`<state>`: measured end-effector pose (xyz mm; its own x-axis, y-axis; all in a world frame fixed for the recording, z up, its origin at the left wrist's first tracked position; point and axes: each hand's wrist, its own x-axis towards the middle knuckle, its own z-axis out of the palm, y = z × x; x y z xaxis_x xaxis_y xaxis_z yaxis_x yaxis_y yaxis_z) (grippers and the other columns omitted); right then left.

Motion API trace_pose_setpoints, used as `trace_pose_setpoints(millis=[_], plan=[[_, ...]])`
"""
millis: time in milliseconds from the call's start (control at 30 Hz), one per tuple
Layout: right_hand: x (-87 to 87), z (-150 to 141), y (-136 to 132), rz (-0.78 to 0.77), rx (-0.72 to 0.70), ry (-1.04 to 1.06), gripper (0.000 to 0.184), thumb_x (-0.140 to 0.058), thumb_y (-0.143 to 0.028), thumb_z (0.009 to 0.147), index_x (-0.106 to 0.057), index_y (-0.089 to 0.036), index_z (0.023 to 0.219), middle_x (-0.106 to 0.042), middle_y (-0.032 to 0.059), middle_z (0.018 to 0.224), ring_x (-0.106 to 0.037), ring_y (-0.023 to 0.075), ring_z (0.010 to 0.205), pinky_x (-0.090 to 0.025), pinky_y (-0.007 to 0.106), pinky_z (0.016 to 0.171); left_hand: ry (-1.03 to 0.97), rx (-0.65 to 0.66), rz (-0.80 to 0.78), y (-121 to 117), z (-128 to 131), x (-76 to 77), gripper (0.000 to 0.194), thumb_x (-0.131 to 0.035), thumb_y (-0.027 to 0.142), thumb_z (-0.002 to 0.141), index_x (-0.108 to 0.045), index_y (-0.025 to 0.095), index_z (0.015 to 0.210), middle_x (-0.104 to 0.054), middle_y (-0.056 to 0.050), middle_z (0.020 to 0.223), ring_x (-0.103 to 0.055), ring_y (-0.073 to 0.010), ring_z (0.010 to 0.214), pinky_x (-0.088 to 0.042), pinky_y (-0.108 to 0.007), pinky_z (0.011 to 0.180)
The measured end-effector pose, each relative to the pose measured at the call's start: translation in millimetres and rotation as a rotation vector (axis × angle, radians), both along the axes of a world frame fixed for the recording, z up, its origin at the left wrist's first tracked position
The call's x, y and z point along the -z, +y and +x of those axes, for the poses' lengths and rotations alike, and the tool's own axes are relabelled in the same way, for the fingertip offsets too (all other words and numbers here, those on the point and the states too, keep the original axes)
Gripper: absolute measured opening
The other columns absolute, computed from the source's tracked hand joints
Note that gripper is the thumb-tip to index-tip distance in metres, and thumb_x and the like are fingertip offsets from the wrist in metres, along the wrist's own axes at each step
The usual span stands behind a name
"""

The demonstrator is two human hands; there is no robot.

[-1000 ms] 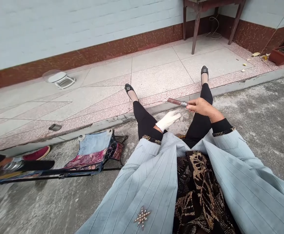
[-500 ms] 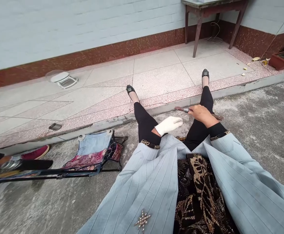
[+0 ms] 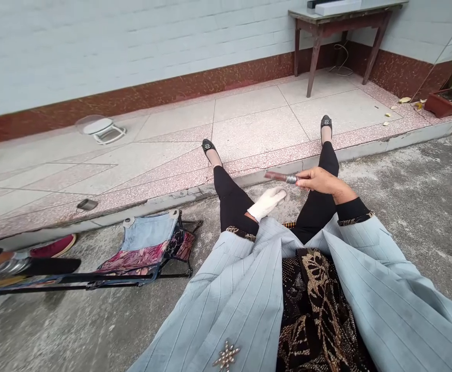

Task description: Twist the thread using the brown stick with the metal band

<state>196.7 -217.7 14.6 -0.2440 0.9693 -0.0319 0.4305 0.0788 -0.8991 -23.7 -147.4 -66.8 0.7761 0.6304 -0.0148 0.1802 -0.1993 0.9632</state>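
Observation:
My right hand (image 3: 319, 181) is bare and closed around a slim reddish-brown stick-like tool (image 3: 276, 176). Silvery wire is wound round this tool just ahead of my fingers, and its flat end points left; whatever lies inside the grip is hidden. A white knitted glove covers my left hand (image 3: 267, 203), which is over my left thigh, a little below the tool's free end and apart from it. The gloved fingertips are smeared by motion, so I cannot see whether they hold anything.
A folding chair (image 3: 144, 232) of denim and flowered cloth lies low at left, beside another person's red shoe (image 3: 53, 247). My feet rest on a raised tiled step (image 3: 257, 121). Along the wall are a white stool (image 3: 98, 125), a wooden table (image 3: 338, 20) and a planter (image 3: 449, 103).
The tool has shifted left, and more of its reddish end shows past my right hand. My gloved left fingers have curled and blurred. The view has tilted slightly up.

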Motion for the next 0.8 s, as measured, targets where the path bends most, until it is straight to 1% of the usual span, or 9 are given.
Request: trace_pose_setpoints(millis=[100,167,267,400,500,567,667,733,800], plan=[[10.1,-2.0,7.5,0.009,0.23,-0.004,0.034,-0.056,-0.039,0.085,-0.072,-0.011,0.094,-0.056,-0.0011,0.065,-0.047,0.0108,0.057,-0.035,0.025,0.057,0.121,0.121,0.05,-11.2,4.8,3.0,0.04,-0.045,0.05,0.095,-0.06,0.015,0.082,-0.047,0.003,0.062,-0.038,-0.0091,0.055,-0.032,-0.024,0.057],[16.4,-2.5,10.5,0.039,0.335,-0.157,0.032,-0.055,-0.038,0.087,-0.074,-0.013,0.094,-0.06,0.0006,0.067,-0.051,0.0131,0.061,-0.035,0.026,0.06,0.214,0.19,0.185,-16.8,6.8,-0.3,0.036,-0.046,0.044,0.096,-0.06,0.016,0.08,-0.05,0.002,0.065,-0.043,-0.0104,0.06,-0.035,-0.025,0.062],[19.7,-2.8,10.1,0.085,0.411,-0.506,0.031,-0.055,-0.039,0.09,-0.076,-0.017,0.095,-0.068,0.0055,0.076,-0.06,0.0199,0.075,-0.037,0.029,0.067,0.305,0.256,0.408,-20.5,7.9,-10.7,0.032,-0.045,0.04,0.097,-0.059,0.017,0.078,-0.055,0.001,0.072,-0.05,-0.0132,0.069,-0.037,-0.026,0.07],[16.6,-6.6,5.5,0.05,0.435,-0.782,0.034,-0.051,-0.04,0.096,-0.075,-0.019,0.108,-0.075,0.0138,0.098,-0.067,0.0285,0.095,-0.042,0.033,0.077,0.383,0.235,0.522,-20.7,6.7,-26.7,0.03,-0.042,0.036,0.099,-0.063,0.018,0.087,-0.062,-0.001,0.078,-0.057,-0.0162,0.077,-0.04,-0.027,0.075],[16.8,-10.8,4.0,0.032,0.396,-0.885,0.035,-0.048,-0.039,0.099,-0.073,-0.018,0.113,-0.074,0.0169,0.106,-0.068,0.0302,0.102,-0.045,0.035,0.082,0.391,0.206,0.548,-21.4,5.5,-33.2,0.029,-0.042,0.035,0.099,-0.065,0.019,0.092,-0.067,-0.002,0.086,-0.061,-0.0168,0.083,-0.042,-0.026,0.079],[17.7,-13.1,4.2,0.0,0.333,-0.929,0.035,-0.049,-0.037,0.099,-0.072,-0.016,0.113,-0.073,0.0183,0.11,-0.068,0.0309,0.105,-0.046,0.036,0.084,0.408,0.194,0.592,-21.8,4.9,-35.2,0.03,-0.042,0.035,0.099,-0.066,0.019,0.091,-0.068,-0.003,0.086,-0.061,-0.0172,0.082,-0.043,-0.026,0.079],[15.8,-14.9,5.1,-0.069,0.229,-0.969,0.034,-0.052,-0.034,0.097,-0.073,-0.013,0.114,-0.071,0.0213,0.116,-0.066,0.0318,0.111,-0.046,0.036,0.087,0.413,0.111,0.64,-19.3,3.0,-39.8,0.028,-0.045,0.033,0.098,-0.068,0.018,0.091,-0.069,-0.004,0.087,-0.062,-0.0183,0.083,-0.042,-0.027,0.079],[11.9,-14.4,4.7,-0.132,0.113,-0.969,0.031,-0.057,-0.031,0.094,-0.075,-0.011,0.11,-0.072,0.0223,0.113,-0.066,0.0313,0.108,-0.046,0.035,0.084,0.397,0.038,0.64,-14.8,0.5,-45.1,0.026,-0.046,0.031,0.097,-0.069,0.018,0.093,-0.069,-0.004,0.086,-0.062,-0.0183,0.083,-0.042,-0.027,0.078],[7.1,-12.5,2.8,-0.229,-0.103,-0.894,0.025,-0.061,-0.026,0.09,-0.077,-0.01,0.1,-0.074,0.0187,0.098,-0.068,0.0266,0.092,-0.045,0.032,0.076,0.364,0.02,0.626,-8.4,-1.5,-50.5,0.027,-0.046,0.031,0.096,-0.069,0.018,0.092,-0.068,-0.003,0.083,-0.06,-0.0175,0.079,-0.042,-0.027,0.077]])
